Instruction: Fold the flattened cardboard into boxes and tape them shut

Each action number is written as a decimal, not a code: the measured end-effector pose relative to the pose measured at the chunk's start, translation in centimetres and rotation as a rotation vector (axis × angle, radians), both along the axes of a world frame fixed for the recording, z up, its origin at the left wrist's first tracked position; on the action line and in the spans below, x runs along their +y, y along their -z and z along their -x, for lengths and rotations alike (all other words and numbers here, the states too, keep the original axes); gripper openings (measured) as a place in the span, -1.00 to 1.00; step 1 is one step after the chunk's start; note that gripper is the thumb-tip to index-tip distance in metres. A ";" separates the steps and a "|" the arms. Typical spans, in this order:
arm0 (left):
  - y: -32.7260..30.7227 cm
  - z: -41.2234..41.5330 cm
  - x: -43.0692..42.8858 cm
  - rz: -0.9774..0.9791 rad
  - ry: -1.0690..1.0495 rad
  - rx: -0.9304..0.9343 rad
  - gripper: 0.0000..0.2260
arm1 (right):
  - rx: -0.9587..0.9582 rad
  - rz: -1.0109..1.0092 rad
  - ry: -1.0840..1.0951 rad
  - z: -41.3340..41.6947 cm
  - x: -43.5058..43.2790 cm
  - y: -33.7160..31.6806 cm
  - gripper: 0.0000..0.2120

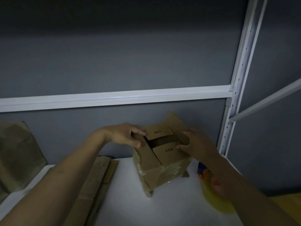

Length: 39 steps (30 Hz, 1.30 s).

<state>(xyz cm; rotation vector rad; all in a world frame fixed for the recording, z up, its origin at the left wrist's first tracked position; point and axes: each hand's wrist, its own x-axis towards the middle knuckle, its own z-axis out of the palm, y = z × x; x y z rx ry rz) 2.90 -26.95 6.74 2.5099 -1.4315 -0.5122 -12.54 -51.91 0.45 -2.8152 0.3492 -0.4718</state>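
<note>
A small brown cardboard box (160, 162) stands on the white table (146, 206), its lower part wrapped in clear tape. Two printed top flaps lie folded in with a dark gap between them. My left hand (125, 134) grips the left flap at the box's top left corner, thumb under and fingers over it. My right hand (193, 144) grips the right flap, which still stands partly raised at the back. A stack of flattened cardboard (97, 181) lies on the table to the left, partly under my left forearm.
A yellow and orange tape dispenser (213, 191) lies on the table under my right forearm. More brown cardboard (17, 154) leans at the far left. A white shelf rail (114, 98) and upright post (236, 88) stand against the grey wall behind.
</note>
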 end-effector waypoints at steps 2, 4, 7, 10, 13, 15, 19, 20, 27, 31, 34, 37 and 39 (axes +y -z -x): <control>-0.7 -0.2 0.0 -0.162 0.064 0.008 -0.24 | 0.003 0.012 -0.001 -0.2 0.0 -0.3 -0.42; -1.2 -0.3 -0.1 -0.262 0.083 -0.002 -0.19 | -0.018 0.016 -0.020 -0.5 0.0 -0.5 -0.41; -1.0 -0.8 -0.5 -0.066 0.024 -0.083 -0.41 | -0.018 0.023 -0.103 -1.0 -0.1 -0.7 -0.47; -0.6 -1.2 -0.9 0.092 -0.089 -0.160 -0.40 | -0.001 -0.013 -0.204 -1.3 -0.2 -0.3 -0.49; 0.4 -1.8 -1.3 0.138 -0.112 -0.175 -0.26 | 0.013 -0.046 -0.265 -1.3 -0.7 0.3 -0.49; 1.0 -2.1 -1.5 0.217 -0.130 -0.152 -0.23 | 0.013 -0.057 -0.287 -1.4 -0.9 0.6 -0.47; 2.3 -2.1 -1.6 0.372 -0.155 0.027 -0.13 | 0.042 -0.078 -0.309 -1.3 -1.0 0.8 -0.36; 2.5 -2.1 -1.5 0.428 -0.164 0.112 -0.15 | 0.046 -0.081 -0.310 -1.4 -1.1 1.0 -0.33; 3.6 -1.2 -1.9 0.609 -0.319 0.290 -0.59 | -0.025 -0.103 -0.281 -1.1 -1.0 1.7 -0.44; 6.0 -0.3 -3.2 0.611 -0.499 0.256 -0.47 | -0.083 -0.294 -0.284 -0.9 -0.3 1.1 -0.62; 7.3 0.2 -3.5 0.599 -0.573 0.219 -0.19 | -0.019 -0.575 -0.330 -0.3 0.5 0.4 -0.55; 8.0 0.8 -3.6 0.600 -0.642 0.227 -0.21 | 0.156 -0.522 -0.430 0.2 1.2 1.1 -0.34; 8.4 0.8 -3.3 0.582 -0.685 0.206 -0.25 | 0.237 -0.420 -0.447 0.5 1.6 2.4 -0.32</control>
